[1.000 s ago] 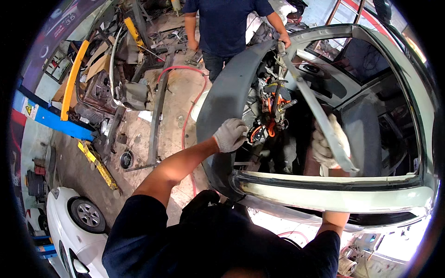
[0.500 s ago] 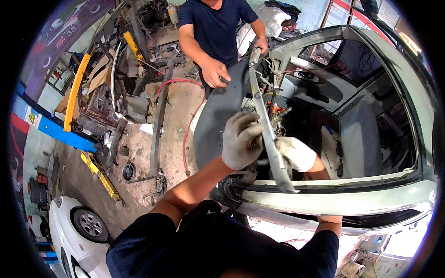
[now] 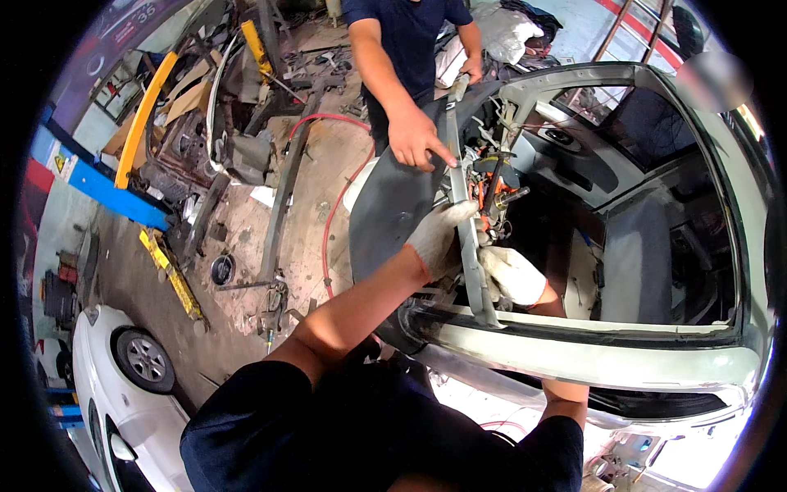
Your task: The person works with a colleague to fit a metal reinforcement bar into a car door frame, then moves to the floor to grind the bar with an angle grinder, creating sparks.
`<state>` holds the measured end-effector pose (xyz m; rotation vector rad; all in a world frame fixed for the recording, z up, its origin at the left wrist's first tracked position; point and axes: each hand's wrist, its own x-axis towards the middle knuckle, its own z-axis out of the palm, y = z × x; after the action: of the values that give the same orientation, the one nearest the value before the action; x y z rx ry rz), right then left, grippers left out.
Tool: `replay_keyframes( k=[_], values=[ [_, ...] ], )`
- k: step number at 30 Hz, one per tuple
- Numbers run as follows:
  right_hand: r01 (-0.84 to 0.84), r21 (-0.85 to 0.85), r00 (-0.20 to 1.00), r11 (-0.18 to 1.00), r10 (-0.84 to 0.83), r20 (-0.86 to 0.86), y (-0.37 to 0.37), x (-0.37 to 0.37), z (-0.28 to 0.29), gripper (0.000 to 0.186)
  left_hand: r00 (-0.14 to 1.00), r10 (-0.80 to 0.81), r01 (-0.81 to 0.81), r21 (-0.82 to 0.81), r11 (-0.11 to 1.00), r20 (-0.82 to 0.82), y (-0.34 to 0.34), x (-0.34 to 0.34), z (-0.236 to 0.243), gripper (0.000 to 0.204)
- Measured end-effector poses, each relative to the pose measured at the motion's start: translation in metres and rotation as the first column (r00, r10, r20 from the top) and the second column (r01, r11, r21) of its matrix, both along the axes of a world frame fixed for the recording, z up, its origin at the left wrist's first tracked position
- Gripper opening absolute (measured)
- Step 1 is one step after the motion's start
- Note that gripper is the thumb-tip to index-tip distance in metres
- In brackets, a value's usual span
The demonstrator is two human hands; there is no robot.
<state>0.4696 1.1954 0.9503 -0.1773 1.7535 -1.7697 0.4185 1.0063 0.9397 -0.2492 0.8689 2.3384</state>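
Note:
A long, narrow grey metal strip lies across the front of the stripped car body, from a co-worker's side toward me. My left hand, in a pale work glove, grips its left edge with the fingers over the top. On the other side, my gloved right hand closes at the strip's edge, its fingertips partly hidden. My right arm passes through the body's side opening. Opposite me, a co-worker's hand holds the far end, and their other hand points a finger at the strip.
The pale car body with bare window frames fills the right side. A dark grey curved panel sits left of the strip. A red hose crosses the floor. Yellow and blue lift arms, scrap parts and a white car stand left.
The strip's near end has shifted left and settled closer to the body. My left hand has turned over the strip's edge. The co-worker's free hand has moved right to point at it.

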Motion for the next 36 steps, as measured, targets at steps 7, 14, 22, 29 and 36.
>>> replay_keyframes(
  k=[7,14,22,29,36],
  values=[
    [0.545,0.155,0.833,0.824,-0.553,0.010,0.073,0.062,-0.035,0.032,1.000,-0.019,0.019,-0.098,0.995,0.003,-0.047,-0.024,-0.024,0.018],
    [0.934,0.027,0.350,0.357,-0.927,0.137,0.185,0.188,-0.066,0.030,0.989,-0.103,0.058,-0.367,0.929,-0.105,-0.125,0.001,-0.005,0.015],
    [0.637,0.501,0.619,0.586,-0.776,0.121,0.108,0.317,-0.037,0.032,0.999,0.042,-0.037,-0.438,0.898,0.003,-0.243,0.100,-0.027,0.006],
    [-0.200,0.560,0.930,0.804,-0.025,0.367,-0.055,0.265,-0.053,0.029,0.955,-0.079,-0.278,-0.954,0.111,-0.288,-0.370,0.263,-0.140,0.033],
    [-0.485,0.798,0.793,0.357,0.564,0.230,-0.178,0.180,-0.159,0.047,0.982,0.183,-0.051,-0.999,0.011,-0.049,-0.407,0.471,-0.174,0.043]
  ],
)
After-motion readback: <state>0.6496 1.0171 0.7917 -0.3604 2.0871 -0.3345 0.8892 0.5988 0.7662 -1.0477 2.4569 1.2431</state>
